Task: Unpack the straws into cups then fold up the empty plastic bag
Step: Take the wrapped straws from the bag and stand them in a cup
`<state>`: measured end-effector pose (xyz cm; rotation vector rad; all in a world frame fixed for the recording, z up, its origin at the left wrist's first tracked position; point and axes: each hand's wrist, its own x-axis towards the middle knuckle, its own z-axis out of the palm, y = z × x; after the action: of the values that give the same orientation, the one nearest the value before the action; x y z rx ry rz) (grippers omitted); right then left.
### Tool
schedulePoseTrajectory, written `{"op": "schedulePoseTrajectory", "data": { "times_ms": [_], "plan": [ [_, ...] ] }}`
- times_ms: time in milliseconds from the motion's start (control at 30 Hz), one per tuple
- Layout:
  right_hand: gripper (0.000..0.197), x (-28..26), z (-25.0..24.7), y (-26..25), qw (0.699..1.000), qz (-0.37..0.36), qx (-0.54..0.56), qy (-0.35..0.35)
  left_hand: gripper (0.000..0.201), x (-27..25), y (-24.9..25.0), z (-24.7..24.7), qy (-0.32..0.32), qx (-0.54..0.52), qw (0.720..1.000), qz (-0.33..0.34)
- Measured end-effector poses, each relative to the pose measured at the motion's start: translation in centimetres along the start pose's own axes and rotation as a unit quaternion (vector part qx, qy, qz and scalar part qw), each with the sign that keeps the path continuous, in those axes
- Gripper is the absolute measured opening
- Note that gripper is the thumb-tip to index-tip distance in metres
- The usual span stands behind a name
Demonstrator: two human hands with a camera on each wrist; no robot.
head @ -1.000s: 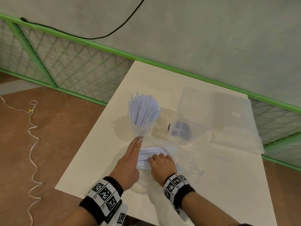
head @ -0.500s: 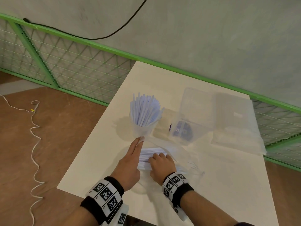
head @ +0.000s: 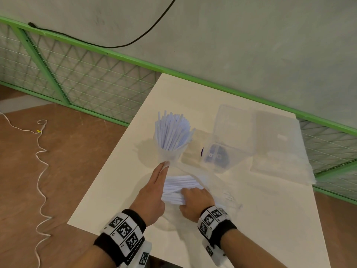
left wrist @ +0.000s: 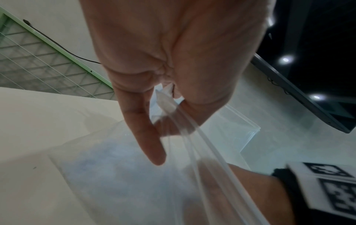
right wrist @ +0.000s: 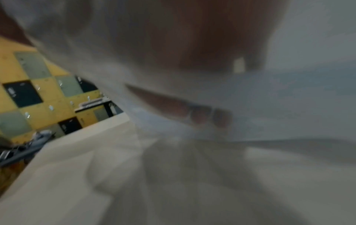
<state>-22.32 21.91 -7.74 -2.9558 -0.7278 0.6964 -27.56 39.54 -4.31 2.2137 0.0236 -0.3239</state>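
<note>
Near the table's front edge, the right hand (head: pixel 195 200) curls round the remaining straws (head: pixel 181 185) inside the plastic bag (head: pixel 210 182). The left hand (head: pixel 152 192) pinches the bag's mouth (thin, slippery film; likely crumples). Beyond, the cup (head: pixel 170 151) holds upright straws.

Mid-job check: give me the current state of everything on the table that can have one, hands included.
cup: upright, full of straws.
loose straws: bundled, lying in the plastic bag.
plastic bag: not yet empty, mouth held up.
left hand: pinches the bag's edge.
right hand: fingers curled round the loose straws.
clear box: lying tilted on the table.
</note>
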Motion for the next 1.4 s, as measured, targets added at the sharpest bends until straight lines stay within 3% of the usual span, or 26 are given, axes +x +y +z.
{"op": "schedulePoseTrajectory", "data": {
  "times_ms": [133,233,267,333,400,433,567,800,967,1067,1233,1400],
  "plan": [
    [0.012,-1.9,-1.2,1.1,0.993,-0.013,0.083,0.087,0.109,0.1,0.1,-0.2,0.014,0.005,1.000,0.001],
    [0.023,-3.4,-2.3,1.5,0.966,-0.026,0.198,0.164,0.109,0.3,0.3,-0.3,0.020,-0.002,1.000,0.003],
    [0.028,-3.8,-2.5,1.5,0.947,-0.022,0.251,0.202,0.109,0.2,0.4,-0.3,0.021,-0.001,1.000,0.005],
    [0.030,-4.6,-3.0,1.2,0.871,0.002,0.410,0.270,0.108,0.2,0.4,-0.2,0.020,-0.001,1.000,0.011],
    [0.039,-4.9,-3.4,0.8,0.801,0.025,0.528,0.280,0.108,0.2,0.5,-0.1,0.016,-0.005,1.000,0.014],
    [0.040,-4.8,-3.4,0.7,0.796,0.028,0.541,0.271,0.108,0.2,0.5,-0.1,0.013,-0.006,1.000,0.013],
    [0.026,-4.4,-2.3,0.6,0.842,0.044,0.476,0.251,0.107,0.2,0.5,0.0,0.012,-0.001,1.000,0.011],
    [0.025,-4.8,-3.5,0.2,0.848,0.020,0.458,0.265,0.107,0.1,0.5,-0.4,0.013,-0.011,1.000,-0.001],
    [0.026,-4.9,-4.1,-0.2,0.865,0.032,0.467,0.178,0.107,0.1,0.3,-0.4,-0.002,-0.007,1.000,0.001],
    [0.015,-4.5,-8.8,-0.5,0.861,0.003,0.467,0.203,0.108,0.1,0.1,-0.4,-0.006,-0.001,1.000,-0.002],
    [0.014,-3.3,-20.4,-1.1,0.818,-0.050,0.473,0.324,0.105,-0.2,0.4,-0.7,-0.013,-0.013,1.000,-0.015],
    [0.010,0.3,-24.6,-2.6,0.836,-0.086,0.435,0.322,0.104,-0.4,0.8,-1.0,-0.005,-0.015,1.000,-0.008]
  ]
}}
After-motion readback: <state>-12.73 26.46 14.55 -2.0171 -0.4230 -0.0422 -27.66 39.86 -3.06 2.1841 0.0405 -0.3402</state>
